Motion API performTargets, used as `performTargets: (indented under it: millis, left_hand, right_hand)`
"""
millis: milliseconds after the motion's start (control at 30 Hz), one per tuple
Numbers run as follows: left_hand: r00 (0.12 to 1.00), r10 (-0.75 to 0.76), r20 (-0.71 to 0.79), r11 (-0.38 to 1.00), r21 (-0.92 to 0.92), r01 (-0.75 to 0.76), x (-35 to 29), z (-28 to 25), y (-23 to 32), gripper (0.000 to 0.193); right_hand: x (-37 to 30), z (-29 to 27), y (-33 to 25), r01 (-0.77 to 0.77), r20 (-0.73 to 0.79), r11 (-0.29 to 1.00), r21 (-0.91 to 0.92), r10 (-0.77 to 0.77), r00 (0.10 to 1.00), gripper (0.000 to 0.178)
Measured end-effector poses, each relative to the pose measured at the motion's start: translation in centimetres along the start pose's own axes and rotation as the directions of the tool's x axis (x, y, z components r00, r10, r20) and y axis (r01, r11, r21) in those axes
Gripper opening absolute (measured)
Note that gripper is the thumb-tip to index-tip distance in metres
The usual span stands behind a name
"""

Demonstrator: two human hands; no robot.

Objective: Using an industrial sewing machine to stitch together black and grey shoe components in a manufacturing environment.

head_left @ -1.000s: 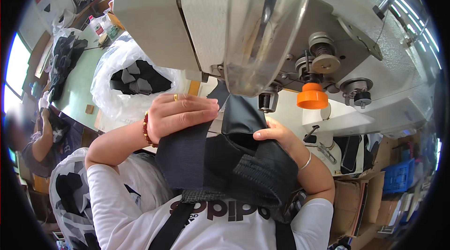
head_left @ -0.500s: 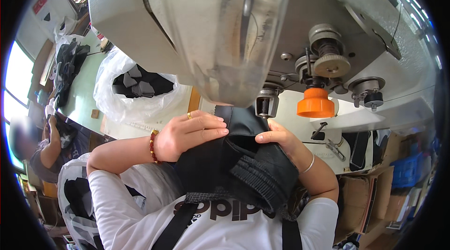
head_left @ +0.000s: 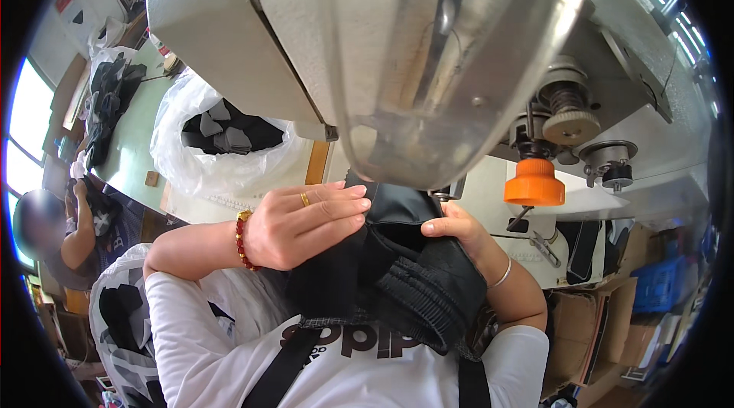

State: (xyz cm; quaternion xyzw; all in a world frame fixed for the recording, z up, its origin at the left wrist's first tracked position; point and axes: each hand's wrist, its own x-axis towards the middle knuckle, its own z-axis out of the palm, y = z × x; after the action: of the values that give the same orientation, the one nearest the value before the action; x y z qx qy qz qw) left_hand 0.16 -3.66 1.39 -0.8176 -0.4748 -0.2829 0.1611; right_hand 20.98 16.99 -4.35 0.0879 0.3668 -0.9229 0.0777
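A black sewn piece [head_left: 466,278], partly smooth and leather-like with a gathered elastic section, lies between my hands and drapes toward my lap. My left hand [head_left: 294,224] rests on its left side, fingers stretched out and its thumb out of sight. At the upper right of a gap in the piece, my right hand [head_left: 462,234] grips the edge with the thumb on top and the fingers mostly hidden. Just beyond my hands looms a sewing machine [head_left: 206,18]. Its clear plastic guard [head_left: 451,125] hides most of the needle area.
An orange cap [head_left: 535,182] sits under the machine's right side. Scissors-like metal snips [head_left: 546,249] lie on the table to the right. A plastic bag [head_left: 172,140] of dark pieces stands left, with another person [head_left: 80,232] beyond. Cardboard boxes [head_left: 573,331] are at the lower right.
The machine and guard appear farther right and lower in view. My left fingertips have shifted slightly left and spread a little; my right hand keeps its hold on the black sewn piece.
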Motion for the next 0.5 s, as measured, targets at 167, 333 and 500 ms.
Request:
performTargets:
  millis: [167,333,500]
  left_hand:
    - [0.997,0.075,-0.006,0.992,0.103,-0.074,-0.1,0.69,0.25,0.019]
    - [0.997,0.071,-0.009,0.989,0.127,-0.07,-0.06,0.97,0.43,0.019]
    - [0.997,0.078,-0.027,0.989,0.131,-0.073,-0.04,1.08,0.53,0.018]
  right_hand:
    - [-0.13,0.08,-0.13,-0.008,0.001,1.0,-0.007,0.008,1.0,0.075]
    - [-0.14,-0.25,-0.03,-0.009,-0.004,1.0,-0.026,0.009,1.0,0.074]
    - [-0.21,-0.19,-0.05,0.001,-0.019,0.999,-0.05,-0.002,1.0,0.072]
